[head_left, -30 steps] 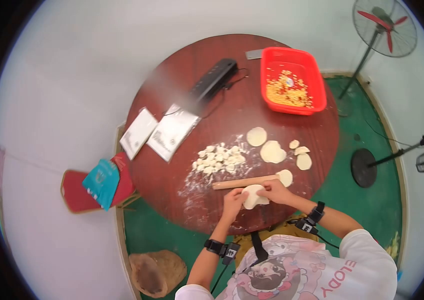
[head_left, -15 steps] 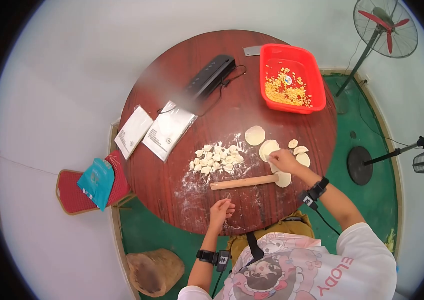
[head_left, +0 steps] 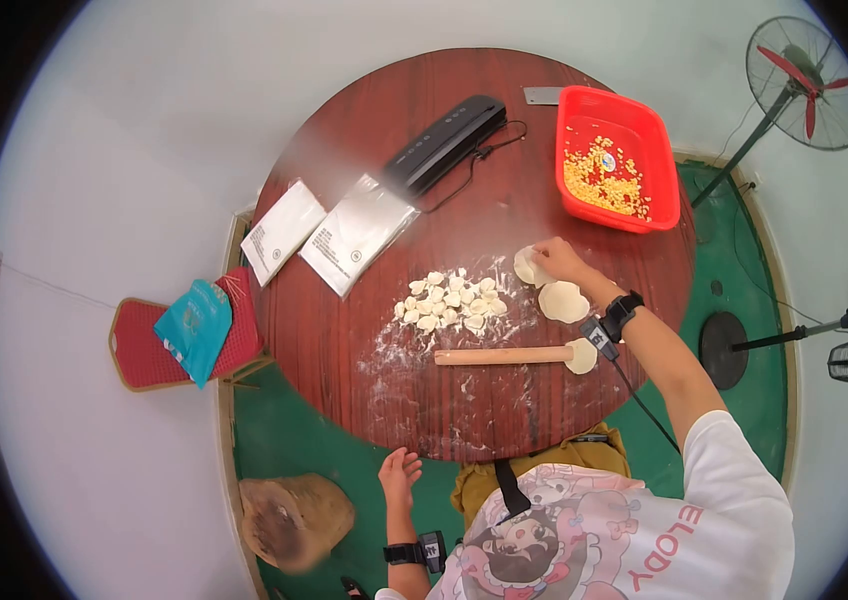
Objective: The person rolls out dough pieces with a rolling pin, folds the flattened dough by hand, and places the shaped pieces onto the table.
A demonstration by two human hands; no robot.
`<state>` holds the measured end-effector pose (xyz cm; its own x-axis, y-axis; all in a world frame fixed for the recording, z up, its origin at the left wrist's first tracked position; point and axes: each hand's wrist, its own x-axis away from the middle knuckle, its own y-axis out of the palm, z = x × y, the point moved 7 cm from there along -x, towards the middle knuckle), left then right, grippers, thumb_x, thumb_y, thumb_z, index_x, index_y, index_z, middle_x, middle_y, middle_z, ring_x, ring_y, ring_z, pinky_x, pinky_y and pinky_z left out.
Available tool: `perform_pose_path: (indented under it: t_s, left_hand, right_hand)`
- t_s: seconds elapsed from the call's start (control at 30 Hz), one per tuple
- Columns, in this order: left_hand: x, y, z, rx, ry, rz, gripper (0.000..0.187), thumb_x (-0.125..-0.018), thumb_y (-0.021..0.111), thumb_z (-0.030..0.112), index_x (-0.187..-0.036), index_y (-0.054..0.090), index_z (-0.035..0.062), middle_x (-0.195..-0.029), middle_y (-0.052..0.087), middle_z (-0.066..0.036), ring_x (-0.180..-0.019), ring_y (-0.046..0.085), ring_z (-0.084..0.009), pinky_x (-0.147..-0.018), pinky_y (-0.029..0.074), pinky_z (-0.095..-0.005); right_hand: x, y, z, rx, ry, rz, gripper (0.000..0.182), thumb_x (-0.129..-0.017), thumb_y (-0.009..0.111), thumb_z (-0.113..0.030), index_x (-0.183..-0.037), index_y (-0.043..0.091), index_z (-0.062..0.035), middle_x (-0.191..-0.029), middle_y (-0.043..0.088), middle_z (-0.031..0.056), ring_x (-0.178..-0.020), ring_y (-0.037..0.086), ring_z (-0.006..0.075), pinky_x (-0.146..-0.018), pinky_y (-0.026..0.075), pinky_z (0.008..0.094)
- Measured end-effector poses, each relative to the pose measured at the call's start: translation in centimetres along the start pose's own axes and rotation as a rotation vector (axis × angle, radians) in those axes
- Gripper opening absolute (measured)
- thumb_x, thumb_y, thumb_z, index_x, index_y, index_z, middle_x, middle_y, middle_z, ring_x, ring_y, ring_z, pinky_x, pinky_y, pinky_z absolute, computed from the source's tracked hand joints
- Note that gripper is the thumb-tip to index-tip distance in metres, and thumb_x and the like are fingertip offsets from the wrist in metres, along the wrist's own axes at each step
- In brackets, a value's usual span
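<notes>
My right hand (head_left: 561,260) reaches over the table with its fingers pinched at the edge of a round, thin dough wrapper (head_left: 526,266). Just below that hand lies another flat dough wrapper (head_left: 564,302). A wooden rolling pin (head_left: 504,356) rests nearer to me, its right end against a third dough wrapper (head_left: 580,357). Left of the wrappers, several small folded dough pieces (head_left: 452,302) sit in a floury patch. My left hand (head_left: 401,475) hovers by the table's front edge, holding nothing, fingers loosely apart.
A red plastic tub (head_left: 671,165) with yellow bits stands at the back right, beside a metal blade (head_left: 542,96). A black corded appliance (head_left: 449,145) and two white packets (head_left: 359,235) lie at the back left. Fans (head_left: 806,85) stand to the right.
My right hand has moved away from me, from the middle wrapper to the far one. My left hand has drawn back to the table edge and its fingers have loosened. The view has shifted slightly.
</notes>
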<state>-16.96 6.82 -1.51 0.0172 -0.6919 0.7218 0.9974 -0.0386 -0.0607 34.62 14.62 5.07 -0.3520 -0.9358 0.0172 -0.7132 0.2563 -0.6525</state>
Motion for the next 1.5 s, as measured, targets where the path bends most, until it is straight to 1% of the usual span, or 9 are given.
perform_pose_path:
  t_s: [0.07,0.2,0.33,0.57,0.83,1.03,1.17,1.33,1.5]
  left_hand:
    - [0.1,-0.5,-1.3,0.023,-0.022,0.015,0.025,-0.089,0.054,0.022,-0.106,0.057,0.0031,-0.088,0.064,-0.007,-0.074,0.063,-0.0162,-0.058,0.050,-0.0267]
    - [-0.2,-0.8,-2.6,0.037,-0.043,0.029,0.028,-0.089,0.053,0.024,-0.110,0.055,0.0044,-0.092,0.064,-0.009,-0.075,0.063,-0.0187,-0.061,0.052,-0.0295]
    - [0.0,-0.2,-1.6,0.027,-0.007,0.046,0.024,-0.087,0.057,0.024,-0.102,0.060,0.0053,-0.089,0.066,-0.008,-0.070,0.062,-0.0136,-0.059,0.049,-0.0254]
    - [0.0,-1.0,-0.8,0.045,0.024,0.091,0.024,-0.088,0.056,0.026,-0.102,0.061,0.0069,-0.088,0.066,-0.005,-0.071,0.061,-0.0116,-0.060,0.047,-0.0252]
    - [0.3,1.8,0.8,-0.021,0.030,0.034,0.021,-0.088,0.055,0.023,-0.101,0.061,0.0072,-0.087,0.066,-0.004,-0.070,0.061,-0.0103,-0.060,0.047,-0.0246]
    - [-2.3,3.4,1.5,-0.173,0.144,-0.074,0.020,-0.088,0.055,0.025,-0.091,0.064,0.0068,-0.081,0.065,-0.003,-0.069,0.062,-0.0112,-0.060,0.048,-0.0251]
    - [-3.8,6.8,4.3,-0.467,0.478,-0.049,0.023,-0.085,0.057,0.024,-0.088,0.063,0.0025,-0.078,0.065,-0.008,-0.069,0.062,-0.0160,-0.062,0.048,-0.0292]
    - [1.4,13.4,7.9,-0.794,0.744,-0.221,0.025,-0.085,0.055,0.025,-0.094,0.061,0.0026,-0.090,0.064,-0.015,-0.080,0.062,-0.0296,-0.072,0.048,-0.0373]
    - [1.2,13.7,6.4,-0.890,0.746,-0.293,0.026,-0.085,0.055,0.025,-0.097,0.061,0.0036,-0.091,0.064,-0.015,-0.082,0.062,-0.0294,-0.072,0.049,-0.0383]
  right_hand:
    - [-1.0,0.0,-0.3,-0.001,0.013,0.000,0.019,-0.078,0.057,-0.017,-0.085,0.064,-0.0003,-0.070,0.060,0.0208,-0.061,0.059,0.0279,-0.059,0.045,0.0380]
    - [-3.8,1.8,2.6,-0.255,0.193,0.008,0.023,-0.083,0.057,-0.019,-0.092,0.065,0.0001,-0.073,0.061,0.0043,-0.068,0.055,0.0109,-0.060,0.046,0.0291]
    - [-6.0,4.1,6.1,-0.774,0.500,-0.037,0.020,-0.087,0.049,-0.014,-0.102,0.061,-0.0120,-0.087,0.062,0.0034,-0.073,0.060,0.0170,-0.066,0.051,0.0353]
    - [-5.2,3.3,11.2,-0.430,0.725,0.083,0.018,-0.084,0.050,-0.017,-0.096,0.061,-0.0102,-0.075,0.061,0.0054,-0.059,0.058,0.0169,-0.052,0.048,0.0351]
    - [-1.4,-0.7,7.6,-0.207,0.458,0.247,0.018,-0.080,0.052,-0.012,-0.096,0.058,-0.0038,-0.069,0.058,0.0046,-0.048,0.052,0.0107,-0.040,0.041,0.0230]
    - [4.4,-0.7,3.9,0.075,0.172,0.102,0.027,-0.082,0.055,-0.022,-0.067,0.063,-0.0010,-0.065,0.062,0.0140,-0.054,0.059,0.0230,-0.052,0.045,0.0359]
    - [10.6,2.5,-3.3,0.061,0.026,0.000,0.022,-0.079,0.056,-0.023,-0.080,0.063,-0.0025,-0.079,0.062,0.0180,-0.075,0.060,0.0337,-0.065,0.046,0.0400]
    - [15.2,7.5,-7.6,0.525,-0.425,0.030,0.037,-0.073,0.064,-0.023,-0.105,0.056,-0.0065,-0.097,0.058,0.0108,-0.094,0.054,0.0281,-0.075,0.042,0.0389]
    - [14.7,11.3,-4.1,0.590,-0.281,-0.181,0.037,-0.071,0.064,-0.019,-0.103,0.049,-0.0071,-0.099,0.052,0.0103,-0.091,0.051,0.0280,-0.073,0.041,0.0391]
